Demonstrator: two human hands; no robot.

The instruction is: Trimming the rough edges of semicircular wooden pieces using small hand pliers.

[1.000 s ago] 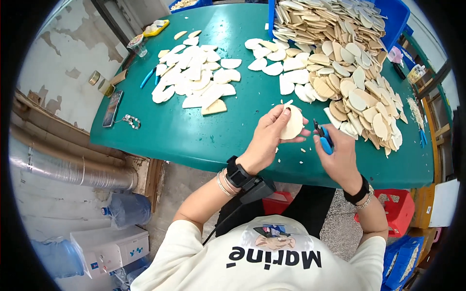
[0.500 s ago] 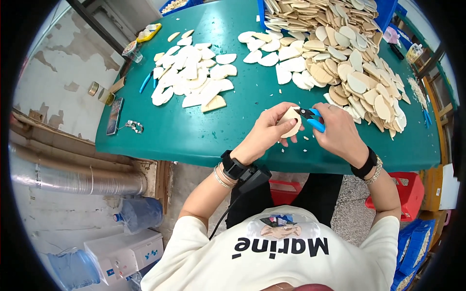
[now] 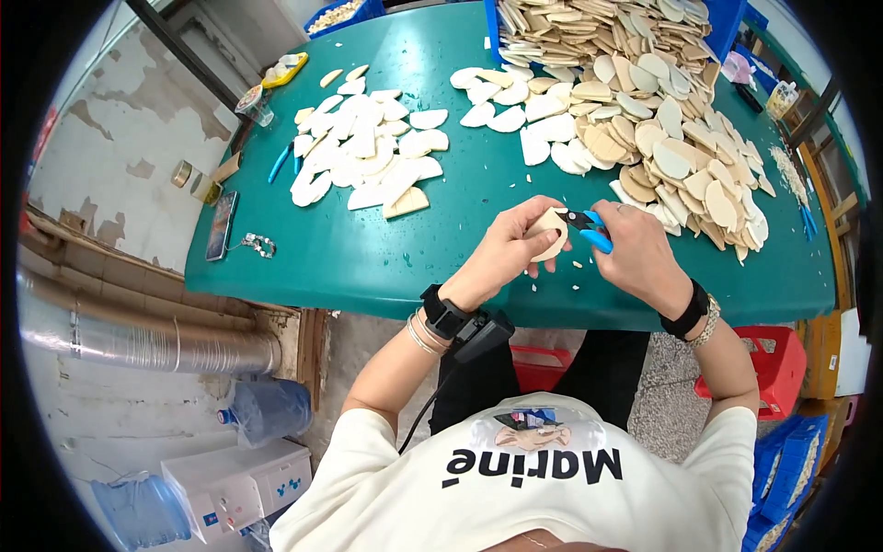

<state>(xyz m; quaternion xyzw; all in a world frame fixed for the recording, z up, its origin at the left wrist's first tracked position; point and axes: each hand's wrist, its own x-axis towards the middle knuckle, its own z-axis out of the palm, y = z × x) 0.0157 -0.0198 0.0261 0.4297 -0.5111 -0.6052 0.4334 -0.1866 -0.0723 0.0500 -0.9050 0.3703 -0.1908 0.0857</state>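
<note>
My left hand point(image 3: 511, 249) holds a pale oval wooden piece point(image 3: 553, 230) just above the near part of the green table point(image 3: 386, 258). My right hand point(image 3: 639, 254) grips small blue-handled cutters point(image 3: 587, 225), whose tip touches the edge of that piece. Small pale trimmings point(image 3: 581, 271) lie on the table under my hands. A spread of whitish pieces point(image 3: 368, 161) lies to the far left, and a big heap of tan pieces point(image 3: 662, 110) lies to the far right.
A phone point(image 3: 221, 225) and a bracelet point(image 3: 259, 245) lie at the table's left edge, near a blue pen point(image 3: 280, 162). Blue crates point(image 3: 345, 14) stand at the back. A red stool point(image 3: 773, 363) and water bottles point(image 3: 267, 409) are on the floor.
Both hands have drifted slightly left and closer together. The cutters have come up against the edge of the oval piece.
</note>
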